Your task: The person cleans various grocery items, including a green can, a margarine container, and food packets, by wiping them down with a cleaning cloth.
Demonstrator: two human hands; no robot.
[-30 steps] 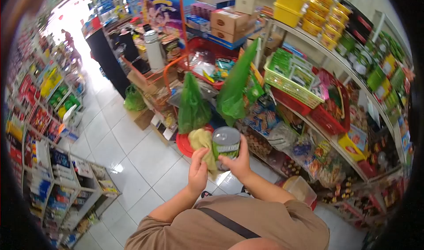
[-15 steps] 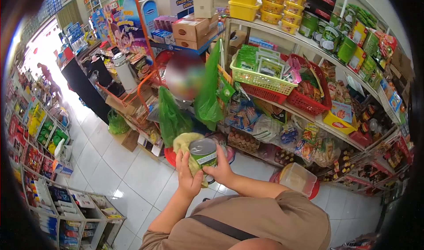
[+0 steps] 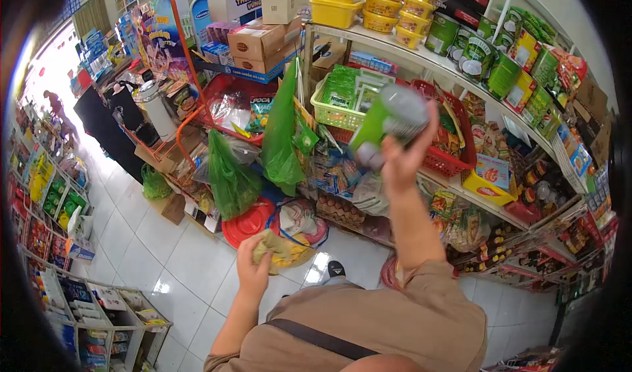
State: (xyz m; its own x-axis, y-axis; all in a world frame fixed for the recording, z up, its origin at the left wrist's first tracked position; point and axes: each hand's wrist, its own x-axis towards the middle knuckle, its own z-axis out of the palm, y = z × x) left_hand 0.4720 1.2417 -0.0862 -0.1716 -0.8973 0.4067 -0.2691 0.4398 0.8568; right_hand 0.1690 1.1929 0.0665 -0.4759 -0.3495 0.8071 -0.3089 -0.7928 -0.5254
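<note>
R hand [image 3: 403,165] grips blurred green can [image 3: 390,117], label unreadable; L hand [image 3: 252,269] clutches yellow cloth [image 3: 280,250].

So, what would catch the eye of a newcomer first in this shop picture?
The right hand holds a green can high, in front of the crowded shelves. Lower down, the left hand grips a yellow cloth above the white tiled floor. A tall green bag hangs left of the can.
</note>
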